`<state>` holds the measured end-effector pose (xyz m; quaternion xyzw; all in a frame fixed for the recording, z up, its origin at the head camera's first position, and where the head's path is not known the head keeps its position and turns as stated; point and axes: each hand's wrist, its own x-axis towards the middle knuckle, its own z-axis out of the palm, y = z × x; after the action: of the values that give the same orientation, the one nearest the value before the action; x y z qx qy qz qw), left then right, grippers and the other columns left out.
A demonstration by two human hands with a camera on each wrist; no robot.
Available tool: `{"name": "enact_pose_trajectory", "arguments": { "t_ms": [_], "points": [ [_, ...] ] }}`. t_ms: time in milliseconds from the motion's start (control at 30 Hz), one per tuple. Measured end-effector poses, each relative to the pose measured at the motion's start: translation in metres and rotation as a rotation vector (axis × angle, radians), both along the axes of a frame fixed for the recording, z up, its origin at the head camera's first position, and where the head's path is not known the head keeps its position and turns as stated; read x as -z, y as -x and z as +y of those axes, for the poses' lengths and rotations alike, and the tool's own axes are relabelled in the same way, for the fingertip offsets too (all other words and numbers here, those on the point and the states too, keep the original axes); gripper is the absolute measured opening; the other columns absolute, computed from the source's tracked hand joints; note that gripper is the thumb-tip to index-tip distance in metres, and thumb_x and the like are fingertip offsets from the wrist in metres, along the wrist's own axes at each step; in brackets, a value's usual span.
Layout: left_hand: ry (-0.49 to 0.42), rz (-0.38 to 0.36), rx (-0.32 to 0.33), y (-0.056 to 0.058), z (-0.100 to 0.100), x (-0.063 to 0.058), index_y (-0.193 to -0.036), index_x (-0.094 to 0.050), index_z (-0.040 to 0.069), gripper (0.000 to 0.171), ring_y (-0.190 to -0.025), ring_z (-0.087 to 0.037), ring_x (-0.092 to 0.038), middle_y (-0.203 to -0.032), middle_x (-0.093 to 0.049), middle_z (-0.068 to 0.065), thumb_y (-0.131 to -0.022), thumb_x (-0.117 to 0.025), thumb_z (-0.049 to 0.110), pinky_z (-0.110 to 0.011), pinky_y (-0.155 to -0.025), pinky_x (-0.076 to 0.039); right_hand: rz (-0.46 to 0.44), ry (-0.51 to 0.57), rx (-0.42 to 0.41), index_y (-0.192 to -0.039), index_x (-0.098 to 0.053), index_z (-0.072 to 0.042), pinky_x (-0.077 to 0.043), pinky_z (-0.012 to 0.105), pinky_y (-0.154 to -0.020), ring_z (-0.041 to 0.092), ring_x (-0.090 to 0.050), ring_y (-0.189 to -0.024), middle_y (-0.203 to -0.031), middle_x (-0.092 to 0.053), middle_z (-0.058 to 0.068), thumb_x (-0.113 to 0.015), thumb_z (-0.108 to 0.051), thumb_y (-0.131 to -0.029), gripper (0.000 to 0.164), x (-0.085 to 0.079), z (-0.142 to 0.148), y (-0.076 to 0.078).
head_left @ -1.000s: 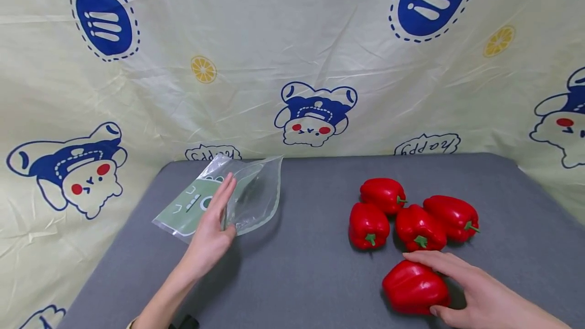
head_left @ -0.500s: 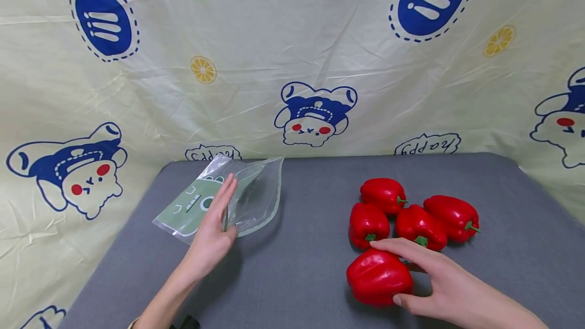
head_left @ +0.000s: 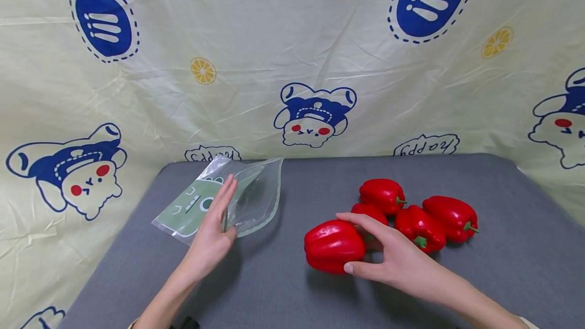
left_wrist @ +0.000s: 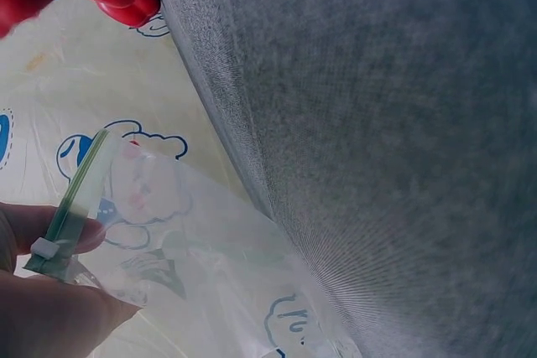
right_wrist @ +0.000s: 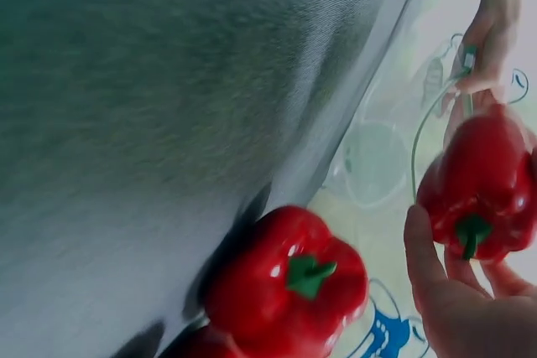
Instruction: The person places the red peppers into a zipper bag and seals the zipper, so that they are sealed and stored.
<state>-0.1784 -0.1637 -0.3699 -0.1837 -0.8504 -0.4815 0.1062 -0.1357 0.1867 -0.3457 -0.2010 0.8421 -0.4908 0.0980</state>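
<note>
My left hand (head_left: 211, 240) pinches the zip edge of a clear plastic zip bag (head_left: 185, 212) with a green printed face. The bag's mouth gapes to the right. A white slider (left_wrist: 45, 247) shows beside the thumb in the left wrist view. My right hand (head_left: 402, 263) grips a red bell pepper (head_left: 331, 248) between thumb and fingers, a little above the table by its shadow. Its green stem (right_wrist: 472, 232) faces that hand in the right wrist view. The pepper is to the right of the bag, apart from it.
Several more red bell peppers (head_left: 450, 217) lie clustered on the right of the grey table (head_left: 311, 187); my right hand partly covers the nearest one. A printed cream curtain (head_left: 256, 65) hangs behind the table's back edge.
My right hand has carried the bell pepper leftward and up from the front right, past the cluster and nearer the bag. The left hand and the bag have stayed nearly still.
</note>
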Motion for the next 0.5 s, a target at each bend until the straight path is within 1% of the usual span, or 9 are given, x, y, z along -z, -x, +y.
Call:
{"name": "enact_pose_trajectory", "arguments": {
  "t_ms": [100,200,267,400,500],
  "points": [
    [-0.001,0.008,0.004,0.0,0.001,0.0,-0.157,-0.025,0.017,0.099,-0.148,-0.013,-0.01,-0.162,-0.013,0.015,-0.07,-0.05,-0.024,-0.022,-0.111,-0.02,-0.027,0.047,0.03,-0.141,-0.046,-0.037,-0.058,0.032,-0.075,0.033,-0.052,-0.116,-0.13,-0.052,0.001,-0.084,-0.031,-0.077,0.075,-0.001,-0.01,0.005],
    [-0.002,0.017,0.01,0.0,0.001,-0.001,-0.157,-0.025,0.016,0.098,-0.148,-0.015,-0.01,-0.162,-0.014,0.013,-0.07,-0.049,-0.024,-0.018,-0.108,-0.02,-0.039,0.081,0.039,-0.143,-0.045,-0.035,-0.058,0.032,-0.076,0.033,-0.051,-0.118,-0.132,-0.052,0.003,-0.083,-0.033,-0.078,0.076,-0.002,-0.019,0.011],
    [-0.003,0.012,0.01,0.0,0.001,-0.001,-0.157,-0.025,0.016,0.098,-0.148,-0.015,-0.01,-0.162,-0.014,0.013,-0.07,-0.049,-0.025,-0.017,-0.107,-0.022,-0.043,0.097,0.036,-0.145,-0.044,-0.034,-0.058,0.032,-0.075,0.035,-0.051,-0.118,-0.133,-0.052,0.005,-0.082,-0.033,-0.079,0.076,-0.003,-0.024,0.015],
    [0.002,0.002,0.01,-0.001,0.0,-0.001,-0.157,-0.025,0.018,0.099,-0.148,-0.015,-0.01,-0.162,-0.013,0.015,-0.071,-0.049,-0.025,-0.026,-0.104,-0.029,-0.051,0.114,0.037,-0.146,-0.042,-0.036,-0.058,0.033,-0.077,0.033,-0.052,-0.118,-0.133,-0.053,0.003,-0.081,-0.035,-0.08,0.077,-0.002,-0.035,0.022],
    [0.002,-0.004,0.016,-0.001,0.0,-0.002,-0.157,-0.025,0.018,0.099,-0.148,-0.015,-0.01,-0.162,-0.013,0.015,-0.072,-0.049,-0.025,-0.028,-0.101,-0.032,-0.07,0.138,0.04,-0.148,-0.04,-0.035,-0.057,0.035,-0.08,0.032,-0.051,-0.12,-0.136,-0.051,0.0,-0.081,-0.035,-0.08,0.08,-0.001,-0.043,0.026]
  ]
}}
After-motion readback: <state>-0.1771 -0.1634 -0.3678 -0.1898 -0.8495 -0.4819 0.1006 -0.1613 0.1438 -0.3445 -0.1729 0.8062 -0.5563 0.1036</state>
